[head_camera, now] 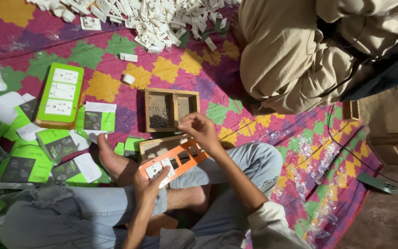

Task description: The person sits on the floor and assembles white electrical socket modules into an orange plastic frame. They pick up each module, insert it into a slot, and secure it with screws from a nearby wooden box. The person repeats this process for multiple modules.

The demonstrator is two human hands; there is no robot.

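Hands – L [149, 184] grips orange plate [176, 159]

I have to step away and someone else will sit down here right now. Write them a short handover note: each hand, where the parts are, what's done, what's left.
Left hand: grips the orange switch plate by its near end, over the lap.
Right hand: fingertips pinched together just above the plate's far end, beside the wooden box; what they hold is too small to see.
Parts: screws in the box's left compartment; white plastic parts heaped at the mat's far edge; a finished green board on the left.
Done: two white modules sit in the plate.
Left: the plate's other openings are empty.
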